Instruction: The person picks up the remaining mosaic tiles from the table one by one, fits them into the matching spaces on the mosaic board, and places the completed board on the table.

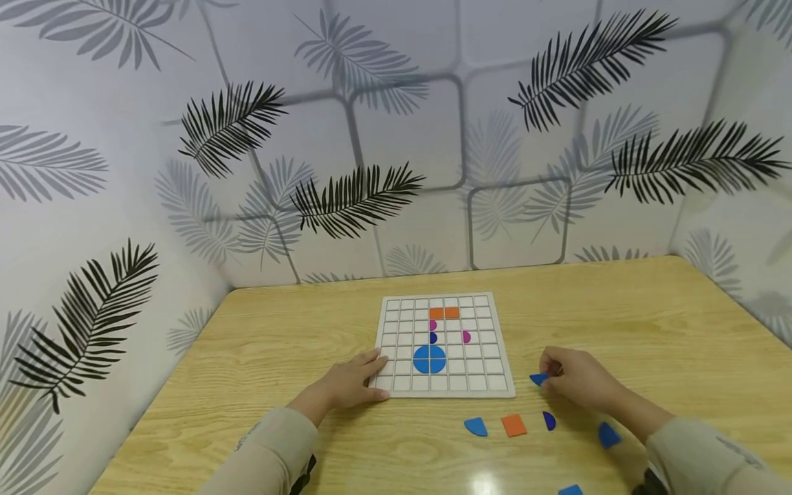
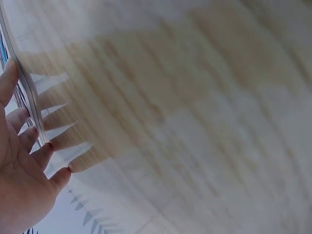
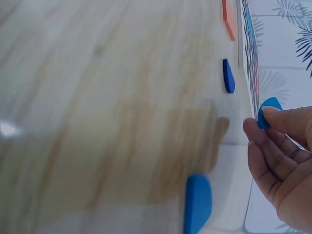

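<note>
A white grid board (image 1: 470,371) lies on the table, with two orange squares (image 1: 445,313) near its top, a blue circle of quarter pieces (image 1: 422,353), a dark blue half circle (image 1: 434,338) and two magenta half circles (image 1: 467,337). My left hand (image 1: 351,381) rests against the board's left edge near the front corner, its fingers relaxed and touching the rim. To the right of the board, my right hand (image 1: 578,377) pinches a blue quarter-circle piece (image 3: 270,109) between thumb and fingertips, raised over the table.
Loose pieces lie in front of the board: a blue quarter circle (image 1: 476,427), an orange square (image 1: 513,425) and a dark blue half circle (image 1: 549,421). Another blue piece (image 1: 609,435) sits below the right forearm, and one more (image 1: 570,490) at the bottom edge. A patterned wall (image 1: 421,227) borders the table's back.
</note>
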`<control>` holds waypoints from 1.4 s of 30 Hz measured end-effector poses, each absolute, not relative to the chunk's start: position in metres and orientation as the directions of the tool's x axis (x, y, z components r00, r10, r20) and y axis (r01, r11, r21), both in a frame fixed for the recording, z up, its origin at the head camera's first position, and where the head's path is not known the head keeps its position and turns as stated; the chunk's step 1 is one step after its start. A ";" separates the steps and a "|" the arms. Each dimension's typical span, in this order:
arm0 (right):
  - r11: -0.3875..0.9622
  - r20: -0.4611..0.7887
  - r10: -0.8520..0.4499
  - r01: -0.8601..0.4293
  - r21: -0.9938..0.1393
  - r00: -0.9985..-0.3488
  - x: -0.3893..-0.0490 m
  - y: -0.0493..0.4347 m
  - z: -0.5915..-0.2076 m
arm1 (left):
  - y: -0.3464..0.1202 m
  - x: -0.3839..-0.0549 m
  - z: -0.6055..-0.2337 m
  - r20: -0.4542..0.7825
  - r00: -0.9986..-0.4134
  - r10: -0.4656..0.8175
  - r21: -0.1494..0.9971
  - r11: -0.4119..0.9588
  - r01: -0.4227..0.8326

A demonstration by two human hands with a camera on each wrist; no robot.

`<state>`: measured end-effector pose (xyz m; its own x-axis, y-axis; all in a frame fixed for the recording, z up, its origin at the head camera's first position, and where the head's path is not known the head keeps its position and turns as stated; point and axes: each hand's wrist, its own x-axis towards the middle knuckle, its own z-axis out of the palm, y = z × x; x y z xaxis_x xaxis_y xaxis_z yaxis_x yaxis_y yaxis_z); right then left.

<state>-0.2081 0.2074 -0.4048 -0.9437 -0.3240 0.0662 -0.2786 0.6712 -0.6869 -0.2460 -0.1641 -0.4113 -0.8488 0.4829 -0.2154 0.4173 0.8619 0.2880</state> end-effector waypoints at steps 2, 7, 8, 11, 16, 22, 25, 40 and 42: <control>0.658 0.067 -0.323 -0.275 -0.701 -0.944 -0.210 0.203 -0.403 | -0.164 -0.245 -0.411 -0.217 -0.850 0.480 0.288 0.863 0.414; 0.629 0.099 -0.322 -0.291 -0.721 -0.941 -0.214 0.194 -0.401 | -0.163 -0.245 -0.409 -0.220 -0.849 0.480 0.288 0.864 0.413; 0.622 0.108 -0.321 -0.295 -0.725 -0.941 -0.215 0.193 -0.401 | -0.162 -0.245 -0.409 -0.221 -0.849 0.479 0.288 0.864 0.413; 0.597 0.118 -0.308 -0.288 -0.749 -0.944 -0.215 0.187 -0.400 | -0.162 -0.243 -0.407 -0.223 -0.849 0.479 0.291 0.864 0.411; 0.558 0.114 -0.298 -0.270 -0.785 -0.948 -0.219 0.176 -0.399 | -0.162 -0.242 -0.405 -0.228 -0.852 0.471 0.294 0.868 0.401; 0.556 0.080 -0.302 -0.244 -0.794 -0.950 -0.228 0.163 -0.402 | -0.163 -0.243 -0.407 -0.230 -0.854 0.466 0.292 0.870 0.396; 0.568 0.064 -0.302 -0.234 -0.789 -0.951 -0.232 0.159 -0.402 | -0.164 -0.243 -0.409 -0.220 -0.853 0.473 0.291 0.867 0.405; 0.605 0.056 -0.342 -0.265 -0.751 -0.938 -0.251 0.141 -0.404 | -0.164 -0.244 -0.410 -0.223 -0.852 0.474 0.286 0.867 0.407; 0.608 0.051 -0.353 -0.271 -0.746 -0.934 -0.254 0.139 -0.405 | -0.164 -0.244 -0.410 -0.222 -0.852 0.474 0.289 0.867 0.407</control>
